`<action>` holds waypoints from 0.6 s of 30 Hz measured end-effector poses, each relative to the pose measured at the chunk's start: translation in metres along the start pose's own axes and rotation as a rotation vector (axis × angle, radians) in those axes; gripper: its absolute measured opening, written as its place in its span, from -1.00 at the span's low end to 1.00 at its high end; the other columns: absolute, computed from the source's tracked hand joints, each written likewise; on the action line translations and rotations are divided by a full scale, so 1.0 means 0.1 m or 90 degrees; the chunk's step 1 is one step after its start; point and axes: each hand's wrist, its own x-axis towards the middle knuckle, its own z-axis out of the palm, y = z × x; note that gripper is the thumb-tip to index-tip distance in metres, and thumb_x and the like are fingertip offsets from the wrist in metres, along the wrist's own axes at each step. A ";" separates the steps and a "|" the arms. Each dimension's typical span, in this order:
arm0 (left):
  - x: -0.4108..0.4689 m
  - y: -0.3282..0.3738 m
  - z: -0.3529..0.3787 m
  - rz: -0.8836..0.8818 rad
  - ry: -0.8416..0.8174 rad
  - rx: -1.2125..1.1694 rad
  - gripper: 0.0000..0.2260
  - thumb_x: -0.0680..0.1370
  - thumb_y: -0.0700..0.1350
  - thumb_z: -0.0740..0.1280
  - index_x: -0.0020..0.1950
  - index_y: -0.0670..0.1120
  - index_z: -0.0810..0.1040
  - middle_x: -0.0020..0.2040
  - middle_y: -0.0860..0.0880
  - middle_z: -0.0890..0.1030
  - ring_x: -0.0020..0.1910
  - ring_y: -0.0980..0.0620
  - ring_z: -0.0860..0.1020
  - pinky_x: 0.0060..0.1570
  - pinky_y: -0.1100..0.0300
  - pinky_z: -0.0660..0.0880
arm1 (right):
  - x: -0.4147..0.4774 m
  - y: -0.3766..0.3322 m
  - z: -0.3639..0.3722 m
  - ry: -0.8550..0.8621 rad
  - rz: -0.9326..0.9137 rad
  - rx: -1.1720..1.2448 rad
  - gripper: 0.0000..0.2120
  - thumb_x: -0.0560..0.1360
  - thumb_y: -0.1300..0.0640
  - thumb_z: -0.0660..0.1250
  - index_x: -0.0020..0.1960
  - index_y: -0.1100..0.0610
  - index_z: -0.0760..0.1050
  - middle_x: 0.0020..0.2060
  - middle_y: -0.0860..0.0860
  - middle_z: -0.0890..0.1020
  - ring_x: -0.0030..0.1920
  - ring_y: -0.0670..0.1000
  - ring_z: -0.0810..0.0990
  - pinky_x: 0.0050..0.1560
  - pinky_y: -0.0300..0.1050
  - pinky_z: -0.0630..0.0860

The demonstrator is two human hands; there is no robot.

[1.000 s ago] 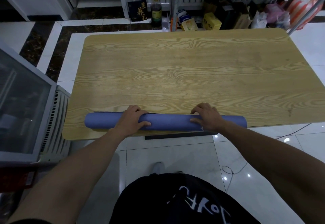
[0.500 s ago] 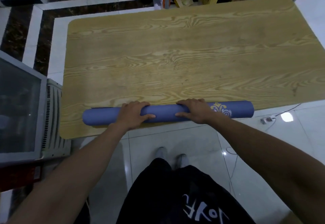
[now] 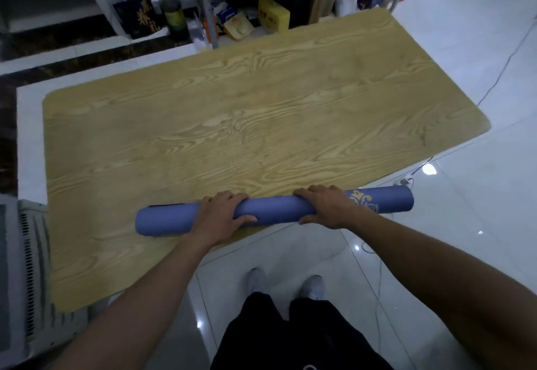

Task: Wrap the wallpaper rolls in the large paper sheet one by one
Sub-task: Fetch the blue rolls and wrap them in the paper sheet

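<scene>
A long blue roll [image 3: 273, 210] with a gold ornament near its right end lies along the near edge of the wooden table [image 3: 232, 125]. Its right end juts out past the table's edge. My left hand [image 3: 220, 218] grips the roll left of its middle, fingers over the top and thumb on the near side. My right hand [image 3: 325, 207] grips it right of the middle in the same way. A thin dark edge shows behind the roll's left part.
A white slatted appliance [image 3: 29, 268] stands close to the table's left side. Boxes, bags and a bottle [image 3: 174, 18] crowd the floor under shelving beyond the far edge. A cable and plug [image 3: 406, 179] lie on the tiled floor at right. My feet stand below the roll.
The roll has turned and shifted rightward, so the gold ornament shows and its right end hangs past the table. Both hands stayed on it. The camera view has swung and tilted down.
</scene>
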 end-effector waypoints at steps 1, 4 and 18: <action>0.06 0.05 -0.01 0.009 -0.019 0.001 -0.24 0.34 0.48 -0.04 0.36 0.09 0.40 0.20 0.01 0.53 0.18 -0.04 0.48 0.13 0.03 0.31 | -0.04 0.05 -0.02 0.008 0.009 -0.001 -0.34 0.46 -0.28 0.29 0.45 -0.03 0.21 0.24 0.07 0.48 0.21 0.14 0.47 0.17 0.05 0.38; 0.25 0.27 -0.11 0.020 -0.061 -0.032 -0.35 0.44 0.41 0.18 0.42 0.07 0.35 0.26 -0.04 0.51 0.21 -0.07 0.47 0.21 -0.02 0.37 | -0.19 0.22 -0.11 0.060 0.041 -0.003 -0.38 0.47 -0.26 0.29 0.43 -0.05 0.24 0.23 0.05 0.49 0.21 0.12 0.46 0.16 0.05 0.34; 1.40 2.63 -1.34 0.195 0.257 0.086 -0.41 0.37 0.35 0.37 0.26 0.02 0.53 0.07 -0.02 0.61 -0.01 -0.06 0.54 0.00 0.00 0.44 | -1.40 2.20 -1.39 0.405 0.152 0.060 -0.43 0.33 -0.17 0.45 0.29 -0.08 0.44 0.13 -0.01 0.57 0.14 0.09 0.49 0.19 0.05 0.30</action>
